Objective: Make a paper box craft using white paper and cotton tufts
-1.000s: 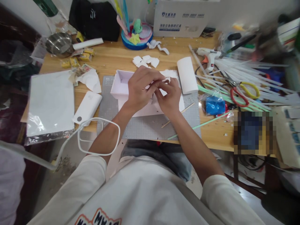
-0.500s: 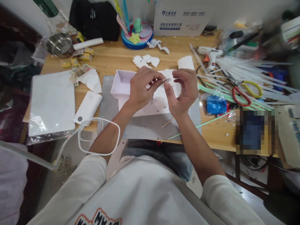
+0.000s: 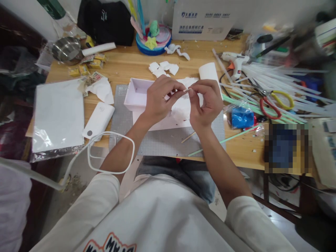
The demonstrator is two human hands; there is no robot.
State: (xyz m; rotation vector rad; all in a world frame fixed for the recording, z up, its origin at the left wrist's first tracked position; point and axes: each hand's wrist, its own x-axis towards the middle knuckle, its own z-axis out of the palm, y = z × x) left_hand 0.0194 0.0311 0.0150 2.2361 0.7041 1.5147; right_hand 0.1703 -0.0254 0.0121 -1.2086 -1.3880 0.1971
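Observation:
My left hand [image 3: 163, 98] and my right hand [image 3: 207, 101] meet over a white sheet [image 3: 168, 123] on the grey cutting mat [image 3: 157, 145]. Between their fingertips is a small, thin white piece [image 3: 188, 90], pinched from both sides. Just left of my left hand sits an open white box [image 3: 136, 92], partly covered by that hand. Crumpled white tissue [image 3: 191, 82] lies behind the fingertips. A white roll [image 3: 208, 71] stands behind my right hand. A thin wooden stick [image 3: 188, 137] rests on the mat below.
On the right are a glue gun [image 3: 237, 64], scissors [image 3: 266, 92], many translucent sticks and a blue packet [image 3: 242, 117]. A power bank [image 3: 99, 120] and a bagged white sheet [image 3: 59, 115] lie left. A white cable loop [image 3: 132, 154] crosses above my left forearm.
My right thumb and fingers have closed together onto the small white piece; before, they were apart. My left hand has hardly moved.

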